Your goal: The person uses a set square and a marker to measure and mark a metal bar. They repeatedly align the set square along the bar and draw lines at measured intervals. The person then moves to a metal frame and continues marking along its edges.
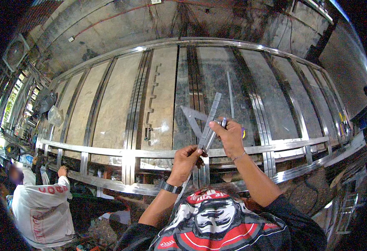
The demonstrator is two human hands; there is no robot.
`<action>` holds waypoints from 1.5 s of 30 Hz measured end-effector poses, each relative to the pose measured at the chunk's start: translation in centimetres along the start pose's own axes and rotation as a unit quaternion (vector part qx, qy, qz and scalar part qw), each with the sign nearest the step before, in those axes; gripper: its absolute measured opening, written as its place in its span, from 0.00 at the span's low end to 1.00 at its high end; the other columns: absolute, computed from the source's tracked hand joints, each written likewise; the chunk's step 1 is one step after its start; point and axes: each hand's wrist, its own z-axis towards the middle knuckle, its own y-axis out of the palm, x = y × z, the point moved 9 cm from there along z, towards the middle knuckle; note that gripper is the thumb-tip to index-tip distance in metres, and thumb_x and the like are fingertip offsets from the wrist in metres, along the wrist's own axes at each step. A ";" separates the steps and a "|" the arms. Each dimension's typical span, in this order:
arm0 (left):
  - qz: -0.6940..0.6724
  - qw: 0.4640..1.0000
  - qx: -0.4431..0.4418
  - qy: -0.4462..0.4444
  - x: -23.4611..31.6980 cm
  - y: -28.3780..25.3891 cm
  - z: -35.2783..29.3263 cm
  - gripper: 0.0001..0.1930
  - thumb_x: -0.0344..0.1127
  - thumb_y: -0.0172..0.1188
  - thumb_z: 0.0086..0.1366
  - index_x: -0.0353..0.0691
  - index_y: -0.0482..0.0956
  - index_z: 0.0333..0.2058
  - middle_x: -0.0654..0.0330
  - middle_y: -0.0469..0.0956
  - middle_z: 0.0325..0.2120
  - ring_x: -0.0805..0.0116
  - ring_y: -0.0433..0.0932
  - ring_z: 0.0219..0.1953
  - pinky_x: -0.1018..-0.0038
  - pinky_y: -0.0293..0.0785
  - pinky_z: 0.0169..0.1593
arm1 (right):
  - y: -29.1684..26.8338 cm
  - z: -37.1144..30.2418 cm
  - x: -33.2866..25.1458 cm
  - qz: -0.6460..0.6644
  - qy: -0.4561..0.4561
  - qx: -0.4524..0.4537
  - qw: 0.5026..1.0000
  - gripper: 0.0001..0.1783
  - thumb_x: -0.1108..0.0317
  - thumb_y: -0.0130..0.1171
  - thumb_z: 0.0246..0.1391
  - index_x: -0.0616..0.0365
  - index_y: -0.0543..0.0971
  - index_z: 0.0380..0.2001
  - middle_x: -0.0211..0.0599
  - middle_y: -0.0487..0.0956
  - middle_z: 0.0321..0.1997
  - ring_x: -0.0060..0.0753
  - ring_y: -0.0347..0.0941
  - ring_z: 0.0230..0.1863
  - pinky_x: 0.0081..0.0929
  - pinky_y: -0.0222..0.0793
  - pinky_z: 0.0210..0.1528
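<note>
The bare left hand [185, 162], over the near rail of a long, ladder-like frame of shiny silver metal tubes [100, 149], pinches the lower end of a grey metal square with a straight bar and triangular plate [213, 108]. The bare right hand [230, 136], just past that rail, is closed around the bar's side. At the frame's near left corner is a person in a white long-sleeved top [45, 205]; beyond its far rail, a stained grey wall [121, 25].
</note>
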 end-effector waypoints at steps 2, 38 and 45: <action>-0.013 1.000 0.023 0.006 0.4 0.2 0.1 0.08 0.31 0.60 0.69 0.32 0.81 0.41 0.61 0.83 0.31 0.77 0.77 0.26 0.79 0.74 0.31 | -0.1 -0.1 0.6 -0.013 0.006 -0.007 1.000 0.15 0.61 0.74 0.51 0.57 0.81 0.34 0.21 0.77 0.26 0.12 0.66 0.23 0.15 0.61 0.26; -0.132 0.988 0.037 0.074 7.2 0.9 1.1 0.05 0.29 0.60 0.68 0.42 0.77 0.41 0.68 0.78 0.31 0.77 0.75 0.30 0.78 0.73 0.35 | 3.5 -2.3 -0.8 0.041 -0.034 -0.038 0.998 0.12 0.63 0.67 0.57 0.61 0.84 0.38 0.25 0.83 0.32 0.15 0.73 0.32 0.19 0.70 0.36; -0.141 0.986 0.025 0.083 8.9 0.5 0.9 0.06 0.30 0.62 0.67 0.40 0.79 0.41 0.66 0.81 0.35 0.75 0.79 0.36 0.76 0.74 0.38 | 4.7 -2.7 -4.6 0.046 -0.053 -0.035 0.997 0.13 0.62 0.67 0.57 0.61 0.85 0.38 0.23 0.82 0.30 0.13 0.71 0.30 0.19 0.68 0.33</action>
